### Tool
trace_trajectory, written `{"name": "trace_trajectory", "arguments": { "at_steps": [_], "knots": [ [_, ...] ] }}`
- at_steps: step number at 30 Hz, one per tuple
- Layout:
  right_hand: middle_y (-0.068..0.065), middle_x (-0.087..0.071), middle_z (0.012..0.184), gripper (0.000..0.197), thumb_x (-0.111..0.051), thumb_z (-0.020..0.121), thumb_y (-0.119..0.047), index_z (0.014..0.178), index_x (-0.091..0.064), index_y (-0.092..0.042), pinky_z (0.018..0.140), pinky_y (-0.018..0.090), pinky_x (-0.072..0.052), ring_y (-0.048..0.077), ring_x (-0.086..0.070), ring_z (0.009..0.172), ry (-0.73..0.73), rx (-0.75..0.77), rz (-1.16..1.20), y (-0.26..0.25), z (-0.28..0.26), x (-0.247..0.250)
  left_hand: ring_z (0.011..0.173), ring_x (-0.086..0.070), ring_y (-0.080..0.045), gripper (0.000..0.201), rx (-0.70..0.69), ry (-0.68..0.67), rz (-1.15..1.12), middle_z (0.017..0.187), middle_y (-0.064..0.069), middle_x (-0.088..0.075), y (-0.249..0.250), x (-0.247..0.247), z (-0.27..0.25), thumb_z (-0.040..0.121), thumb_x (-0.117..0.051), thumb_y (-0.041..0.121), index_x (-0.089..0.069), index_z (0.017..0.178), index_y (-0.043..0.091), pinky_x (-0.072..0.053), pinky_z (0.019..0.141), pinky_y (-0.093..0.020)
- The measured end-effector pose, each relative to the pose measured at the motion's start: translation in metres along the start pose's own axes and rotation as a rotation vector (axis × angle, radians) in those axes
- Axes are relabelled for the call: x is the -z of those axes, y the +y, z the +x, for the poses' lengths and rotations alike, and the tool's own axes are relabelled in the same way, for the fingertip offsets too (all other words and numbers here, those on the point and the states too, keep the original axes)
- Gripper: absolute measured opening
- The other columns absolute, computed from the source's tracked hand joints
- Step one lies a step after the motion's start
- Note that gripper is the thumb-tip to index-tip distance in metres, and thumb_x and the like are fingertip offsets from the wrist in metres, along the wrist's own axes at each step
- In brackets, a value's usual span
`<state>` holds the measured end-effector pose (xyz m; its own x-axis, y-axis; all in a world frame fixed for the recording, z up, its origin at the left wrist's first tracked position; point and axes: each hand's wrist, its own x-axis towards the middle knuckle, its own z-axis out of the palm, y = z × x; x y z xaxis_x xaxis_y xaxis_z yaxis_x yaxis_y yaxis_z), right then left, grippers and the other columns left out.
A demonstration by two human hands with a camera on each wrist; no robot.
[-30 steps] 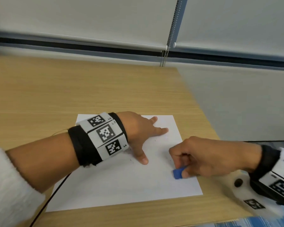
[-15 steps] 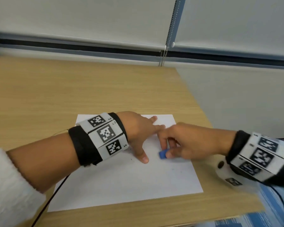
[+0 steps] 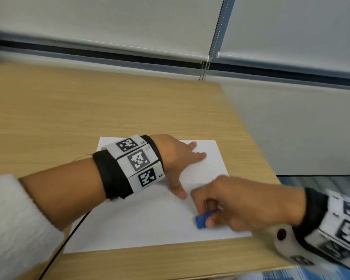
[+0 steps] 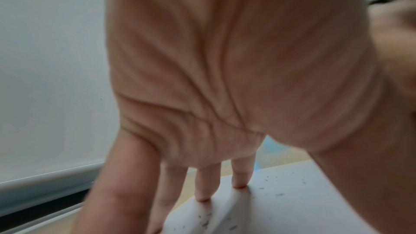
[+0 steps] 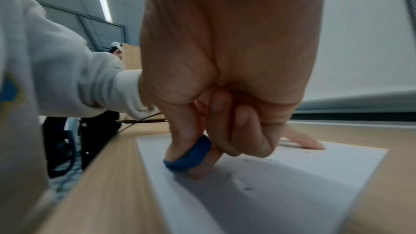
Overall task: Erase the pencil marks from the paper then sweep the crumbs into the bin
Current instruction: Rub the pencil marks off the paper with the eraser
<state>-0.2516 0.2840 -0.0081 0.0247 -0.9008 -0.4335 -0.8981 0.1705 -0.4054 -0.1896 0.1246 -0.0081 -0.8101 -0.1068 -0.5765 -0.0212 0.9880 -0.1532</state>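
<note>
A white sheet of paper (image 3: 141, 225) lies on the wooden desk (image 3: 89, 110). My left hand (image 3: 182, 158) presses flat on its upper part, fingers spread and straight; in the left wrist view its fingertips (image 4: 202, 197) touch the paper (image 4: 292, 207). My right hand (image 3: 226, 207) pinches a small blue eraser (image 3: 201, 219) between thumb and fingers and holds it against the paper near the lower right. The eraser (image 5: 191, 154) shows under the thumb in the right wrist view. Dark eraser crumbs (image 4: 279, 194) are scattered on the sheet. No bin is in view.
The desk's right edge (image 3: 259, 150) runs close beside the paper, with grey floor beyond. A black cable (image 3: 69, 237) trails from my left wrist over the desk's front. Window blinds with a bead cord (image 3: 206, 63) stand behind the desk.
My right hand with the eraser has moved back from beside my left thumb toward the lower right of the paper. The left hand has stayed in place.
</note>
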Motion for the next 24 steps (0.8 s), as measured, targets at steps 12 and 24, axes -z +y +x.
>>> {"name": "trace_trajectory", "arguments": {
  "at_steps": [12,24],
  "knots": [
    [-0.004,-0.062,0.086,0.012,-0.063,0.089,-0.03,0.092,-0.052,-0.027,0.064,0.03,-0.045,0.01,-0.051,0.069,0.031,-0.008,-0.094,-0.009,0.007,0.002,0.148,-0.017,-0.028,0.118,-0.034,-0.003,-0.003,0.16,0.004,0.023,-0.001,0.0,-0.001,0.077,-0.069,0.062,0.017,0.152,0.035,-0.034,0.105,-0.04],
    [-0.009,-0.05,0.064,0.02,-0.055,0.092,-0.037,0.083,-0.044,-0.022,0.055,0.028,-0.039,0.011,-0.044,0.055,0.167,-0.013,-0.161,-0.01,0.012,-0.005,0.148,-0.013,-0.031,0.139,-0.016,-0.064,-0.019,0.158,0.005,0.029,-0.004,0.003,-0.002,0.061,-0.08,0.062,0.024,0.149,0.036,-0.029,0.111,-0.044]
  ]
}}
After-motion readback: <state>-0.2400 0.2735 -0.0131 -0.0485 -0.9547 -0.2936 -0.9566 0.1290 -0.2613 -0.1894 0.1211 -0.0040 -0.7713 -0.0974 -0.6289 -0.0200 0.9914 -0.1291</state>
